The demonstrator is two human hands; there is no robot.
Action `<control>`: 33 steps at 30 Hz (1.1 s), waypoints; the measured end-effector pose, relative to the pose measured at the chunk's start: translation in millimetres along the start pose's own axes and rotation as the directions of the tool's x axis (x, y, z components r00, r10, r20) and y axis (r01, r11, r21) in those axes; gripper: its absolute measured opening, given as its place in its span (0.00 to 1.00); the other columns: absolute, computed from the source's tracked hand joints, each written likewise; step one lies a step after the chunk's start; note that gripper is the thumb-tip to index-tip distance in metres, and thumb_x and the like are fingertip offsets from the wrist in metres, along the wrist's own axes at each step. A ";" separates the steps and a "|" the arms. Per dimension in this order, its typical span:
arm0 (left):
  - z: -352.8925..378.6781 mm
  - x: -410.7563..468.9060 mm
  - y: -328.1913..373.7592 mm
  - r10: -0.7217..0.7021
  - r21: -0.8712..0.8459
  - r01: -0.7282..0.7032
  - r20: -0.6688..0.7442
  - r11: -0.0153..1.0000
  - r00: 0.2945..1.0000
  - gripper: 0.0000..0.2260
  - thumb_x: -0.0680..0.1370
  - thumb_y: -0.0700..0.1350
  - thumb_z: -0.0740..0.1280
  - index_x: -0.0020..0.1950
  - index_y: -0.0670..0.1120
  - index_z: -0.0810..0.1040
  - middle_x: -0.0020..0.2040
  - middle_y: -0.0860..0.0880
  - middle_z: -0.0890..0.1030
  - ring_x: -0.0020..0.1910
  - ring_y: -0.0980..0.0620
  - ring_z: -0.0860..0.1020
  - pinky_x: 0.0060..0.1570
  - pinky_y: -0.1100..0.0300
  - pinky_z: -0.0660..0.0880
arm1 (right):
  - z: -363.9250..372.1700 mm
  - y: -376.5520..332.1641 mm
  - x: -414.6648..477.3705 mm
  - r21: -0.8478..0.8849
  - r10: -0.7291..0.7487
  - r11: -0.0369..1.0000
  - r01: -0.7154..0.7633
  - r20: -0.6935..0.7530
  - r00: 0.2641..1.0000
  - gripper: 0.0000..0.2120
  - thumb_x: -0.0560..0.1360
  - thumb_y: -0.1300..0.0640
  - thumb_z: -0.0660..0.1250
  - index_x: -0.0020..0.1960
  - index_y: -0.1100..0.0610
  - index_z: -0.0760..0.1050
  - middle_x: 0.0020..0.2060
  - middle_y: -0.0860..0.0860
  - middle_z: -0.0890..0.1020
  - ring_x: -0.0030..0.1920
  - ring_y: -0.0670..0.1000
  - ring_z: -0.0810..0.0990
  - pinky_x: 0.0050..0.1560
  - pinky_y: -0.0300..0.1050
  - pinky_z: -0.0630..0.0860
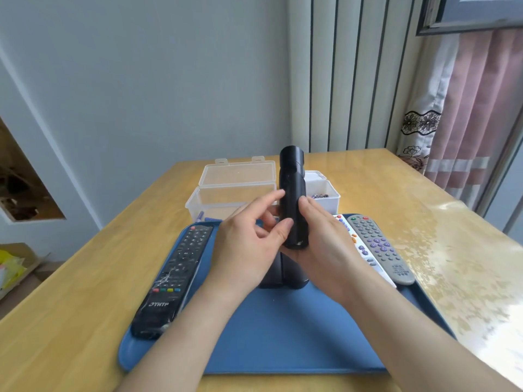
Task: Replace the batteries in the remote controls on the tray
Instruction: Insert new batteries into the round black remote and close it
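You held the black remote (pixel 291 199) upright above the blue tray (pixel 283 335), your right grip (pixel 325 250) curled round its lower end. Your left grip (pixel 243 250) pinched its side with thumb and forefinger.

"THTF" on black remote (pixel 172 281)
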State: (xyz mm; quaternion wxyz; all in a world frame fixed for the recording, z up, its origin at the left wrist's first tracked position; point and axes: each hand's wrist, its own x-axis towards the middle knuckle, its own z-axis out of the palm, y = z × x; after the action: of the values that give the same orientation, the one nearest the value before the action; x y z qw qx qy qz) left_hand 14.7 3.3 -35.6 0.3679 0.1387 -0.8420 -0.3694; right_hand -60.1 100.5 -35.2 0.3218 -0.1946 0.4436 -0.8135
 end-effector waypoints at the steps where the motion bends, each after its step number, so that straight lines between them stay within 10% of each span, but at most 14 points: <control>1: 0.4 -1.2 1.3 0.009 0.020 -0.010 0.016 1.000 1.000 0.19 0.73 0.46 0.73 0.62 0.60 0.77 0.38 0.55 0.77 0.32 0.57 0.77 0.42 0.65 0.75 | 0.4 -0.4 -0.4 -0.001 -0.002 1.000 0.002 0.002 1.000 0.15 0.84 0.54 0.54 0.59 0.60 0.77 0.51 0.59 0.84 0.56 0.59 0.82 0.61 0.56 0.77; 10: -6.5 -2.8 0.5 0.188 0.320 -0.268 0.258 0.909 0.948 0.40 0.68 0.58 0.72 0.76 0.53 0.59 0.75 0.57 0.63 0.72 0.56 0.62 0.69 0.57 0.64 | 1.9 -4.1 -1.8 -0.115 -0.038 0.992 0.042 0.041 0.998 0.13 0.84 0.59 0.54 0.61 0.57 0.76 0.46 0.53 0.82 0.37 0.50 0.83 0.48 0.50 0.77; 21: -11.3 1.6 -5.0 0.248 0.412 -0.301 0.178 0.860 0.952 0.41 0.62 0.64 0.62 0.72 0.48 0.68 0.76 0.53 0.63 0.72 0.54 0.62 0.67 0.54 0.68 | 6.4 6.0 -4.3 -0.390 -0.062 0.919 0.064 0.019 0.998 0.13 0.84 0.57 0.54 0.60 0.58 0.75 0.43 0.53 0.84 0.40 0.54 0.80 0.44 0.50 0.78; 26: -17.1 3.9 -7.5 0.113 0.233 -0.175 0.255 0.957 0.960 0.52 0.56 0.64 0.69 0.76 0.61 0.50 0.77 0.64 0.40 0.75 0.64 0.37 0.69 0.49 0.68 | 10.6 6.7 -7.6 -0.545 -0.098 0.830 0.118 0.067 0.993 0.12 0.84 0.56 0.55 0.57 0.57 0.76 0.46 0.56 0.84 0.41 0.51 0.79 0.43 0.48 0.76; 33: -26.9 3.3 0.1 0.040 0.332 -0.150 0.317 0.931 0.948 0.56 0.54 0.67 0.67 0.73 0.68 0.35 0.76 0.61 0.31 0.74 0.59 0.29 0.76 0.45 0.51 | 11.4 8.8 -8.9 -0.602 -0.124 0.779 0.173 0.123 0.985 0.11 0.82 0.58 0.55 0.45 0.56 0.74 0.29 0.40 0.78 0.32 0.44 0.75 0.32 0.35 0.71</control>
State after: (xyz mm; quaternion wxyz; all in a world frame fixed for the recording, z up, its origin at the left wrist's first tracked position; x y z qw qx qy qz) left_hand 31.8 -12.3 -21.6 0.2204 0.1024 -0.9468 -0.2112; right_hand -43.8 96.4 -36.9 0.1932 -0.3532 0.6529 -0.6416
